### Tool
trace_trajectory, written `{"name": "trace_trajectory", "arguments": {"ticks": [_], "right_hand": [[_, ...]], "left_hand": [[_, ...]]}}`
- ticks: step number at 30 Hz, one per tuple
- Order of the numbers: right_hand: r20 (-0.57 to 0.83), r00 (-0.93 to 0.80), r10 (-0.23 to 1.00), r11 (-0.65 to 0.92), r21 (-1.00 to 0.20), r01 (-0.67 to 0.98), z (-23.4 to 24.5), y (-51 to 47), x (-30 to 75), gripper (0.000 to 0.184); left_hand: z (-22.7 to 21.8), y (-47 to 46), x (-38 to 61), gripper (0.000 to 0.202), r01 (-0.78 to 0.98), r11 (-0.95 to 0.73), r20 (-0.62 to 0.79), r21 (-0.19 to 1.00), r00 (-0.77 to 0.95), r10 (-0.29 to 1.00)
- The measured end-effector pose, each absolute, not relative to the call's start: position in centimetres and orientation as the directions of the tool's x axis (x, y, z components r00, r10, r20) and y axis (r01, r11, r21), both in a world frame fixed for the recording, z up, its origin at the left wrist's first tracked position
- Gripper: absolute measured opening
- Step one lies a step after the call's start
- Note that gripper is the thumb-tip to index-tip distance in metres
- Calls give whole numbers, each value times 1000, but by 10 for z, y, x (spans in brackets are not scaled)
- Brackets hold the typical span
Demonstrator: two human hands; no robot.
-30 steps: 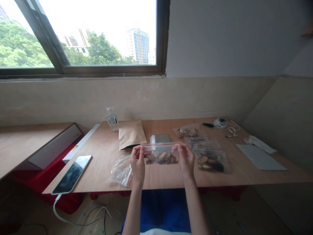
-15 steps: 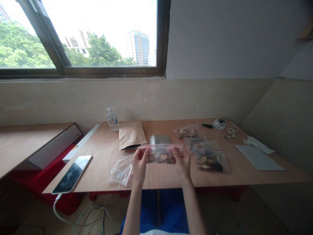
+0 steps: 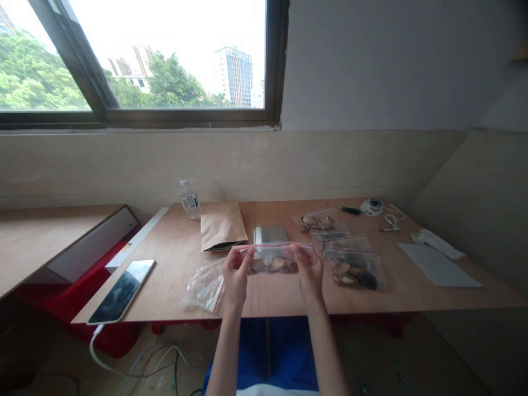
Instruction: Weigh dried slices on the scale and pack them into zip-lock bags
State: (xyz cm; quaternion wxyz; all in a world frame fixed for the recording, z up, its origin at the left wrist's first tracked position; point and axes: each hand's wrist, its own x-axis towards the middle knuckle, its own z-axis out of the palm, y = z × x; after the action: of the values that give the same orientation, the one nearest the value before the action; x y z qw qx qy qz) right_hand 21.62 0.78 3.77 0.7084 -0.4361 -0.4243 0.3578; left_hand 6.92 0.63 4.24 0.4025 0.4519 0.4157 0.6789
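Between my two hands is a clear zip bag (image 3: 272,265) with a red strip along its top and brown dried pieces, perhaps mushroom slices, inside. My left hand (image 3: 237,275) pinches the bag's upper left corner, thumb on the near side. At the upper right corner, my right hand (image 3: 308,272) grips it the same way. Just behind the bag lies a flat silver device (image 3: 270,235), partly hidden by it. Loose empty zip bags (image 3: 204,289) lie beside my left wrist. Right of my right hand, a filled zip bag (image 3: 355,272) holds similar dried pieces.
More filled bags (image 3: 317,221) lie behind on the right. A brown paper pouch (image 3: 223,224) and a water bottle (image 3: 190,201) stand back left. A phone (image 3: 122,291) with a cable rests at the left edge. A white camera (image 3: 372,207) and white sheet (image 3: 439,265) are at right.
My right hand has shifted very slightly right, with the bag's top edge drawn a little wider. Both hands keep their hold, and the other things stay put.
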Motion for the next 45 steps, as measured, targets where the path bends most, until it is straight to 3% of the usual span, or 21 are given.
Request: {"name": "trace_trajectory", "arguments": {"ticks": [5,11,22,30,36,45], "right_hand": [[240,198,950,275,-945,-175,32,10,221,22],[213,127,969,225,-970,-88,28,11,224,26],[308,164,937,310,-951,13,32,8,225,19],[182,40,983,186,-970,-156,24,8,232,20],[214,22,977,215,-975,-46,30,6,231,18],[316,151,937,306,-948,87,33,9,224,21]], "left_hand": [[38,6,69,21,-158,-292,273,943,-130,953],[30,11,64,19,-115,-284,267,952,-148,952],[38,7,65,17,-67,-274,256,959,-205,945],[37,8,68,17,-166,-220,201,961,-121,972],[36,8,67,15,-183,-191,182,964,-69,981],[36,8,72,21,-163,-138,142,977,16,990]]}}
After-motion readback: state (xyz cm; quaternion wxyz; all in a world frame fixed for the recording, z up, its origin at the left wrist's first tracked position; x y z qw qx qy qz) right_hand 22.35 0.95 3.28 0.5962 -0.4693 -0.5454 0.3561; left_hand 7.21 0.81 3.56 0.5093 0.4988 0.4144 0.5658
